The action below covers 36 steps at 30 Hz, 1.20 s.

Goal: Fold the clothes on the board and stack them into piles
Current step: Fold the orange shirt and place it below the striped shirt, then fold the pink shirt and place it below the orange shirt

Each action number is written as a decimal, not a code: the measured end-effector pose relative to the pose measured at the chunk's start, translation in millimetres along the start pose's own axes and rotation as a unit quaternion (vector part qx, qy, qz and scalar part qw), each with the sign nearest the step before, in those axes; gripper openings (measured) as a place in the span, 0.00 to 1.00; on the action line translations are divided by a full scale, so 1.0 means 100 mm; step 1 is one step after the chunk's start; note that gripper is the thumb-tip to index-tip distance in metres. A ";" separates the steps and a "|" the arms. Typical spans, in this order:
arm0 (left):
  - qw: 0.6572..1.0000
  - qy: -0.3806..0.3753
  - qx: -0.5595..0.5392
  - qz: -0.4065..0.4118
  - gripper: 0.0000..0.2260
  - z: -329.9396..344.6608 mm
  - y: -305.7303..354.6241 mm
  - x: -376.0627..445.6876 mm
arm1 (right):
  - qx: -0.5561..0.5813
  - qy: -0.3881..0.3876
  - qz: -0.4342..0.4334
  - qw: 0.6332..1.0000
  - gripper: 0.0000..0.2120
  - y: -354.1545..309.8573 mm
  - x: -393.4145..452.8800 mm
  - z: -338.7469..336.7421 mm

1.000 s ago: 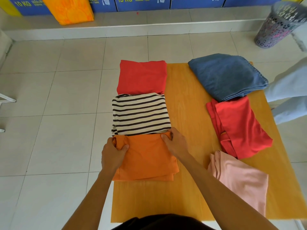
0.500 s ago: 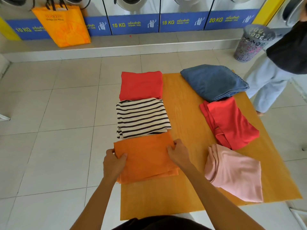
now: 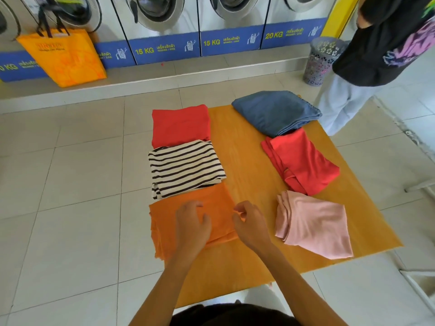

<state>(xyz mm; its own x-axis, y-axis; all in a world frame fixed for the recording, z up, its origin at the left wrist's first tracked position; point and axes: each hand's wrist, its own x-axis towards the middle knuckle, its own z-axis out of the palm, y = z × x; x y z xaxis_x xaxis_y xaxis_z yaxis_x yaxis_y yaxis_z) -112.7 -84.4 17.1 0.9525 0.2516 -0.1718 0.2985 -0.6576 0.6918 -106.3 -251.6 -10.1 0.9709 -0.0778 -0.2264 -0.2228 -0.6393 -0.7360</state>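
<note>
Left hand [image 3: 191,225] flat, fingers spread, on folded orange cotton garment [image 3: 219,208]; right hand [image 3: 250,223] at its right edge, fingers loosely curled, empty.

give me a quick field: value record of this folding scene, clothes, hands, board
surface: orange wooden board on tiled floor
left column, far to near: red folded garment, black-and-white striped folded top, orange folded garment
right column, far to near: blue denim folded garment, red loosely folded garment, pink folded garment
left hand: over orange garment
right hand: at its right edge, holding nothing
</note>
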 end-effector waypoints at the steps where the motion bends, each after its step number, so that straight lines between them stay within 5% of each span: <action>1: 1.000 -0.026 -0.007 0.011 0.11 0.07 0.06 -0.03 | 0.009 0.003 -0.001 1.000 0.09 0.01 -0.01 -0.04; 9: 0.987 -0.149 -0.049 0.028 0.08 0.86 0.72 -0.15 | 0.044 0.055 -0.004 0.998 0.06 0.41 0.03 -0.77; 14: 0.985 -0.155 -0.049 0.055 0.08 1.35 1.29 -0.20 | 0.037 0.083 0.005 0.996 0.07 0.74 0.06 -1.30; 19: 0.979 -0.196 -0.033 -0.048 0.28 1.73 1.50 -0.15 | 0.039 0.120 0.029 0.992 0.06 1.23 0.04 -1.75; 23: 0.974 -0.202 -0.001 -0.107 0.39 2.04 1.59 -0.16 | -0.034 0.178 0.138 0.974 0.11 1.63 -0.05 -2.05; 27: 0.979 -0.145 0.018 -0.142 0.43 2.17 1.61 -0.22 | 0.003 0.096 0.276 0.956 0.22 1.96 -0.01 -2.17; 31: 0.962 -0.194 -0.025 -0.192 0.43 2.15 1.58 -0.27 | 0.066 0.023 0.302 0.951 0.23 2.00 0.06 -2.15; 36: 0.935 -0.240 -0.135 -0.223 0.25 1.94 1.48 -0.41 | 0.077 -0.089 0.292 0.949 0.35 1.93 0.12 -2.08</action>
<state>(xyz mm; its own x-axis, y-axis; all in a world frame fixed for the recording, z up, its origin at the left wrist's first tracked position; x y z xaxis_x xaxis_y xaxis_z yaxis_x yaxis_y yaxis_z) -95.9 -329.7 -9.3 0.6744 0.0685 -0.7352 0.7078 -0.3435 0.6173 -119.2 -534.6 -22.4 0.6513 -0.2451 -0.7182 -0.7416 -0.4062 -0.5339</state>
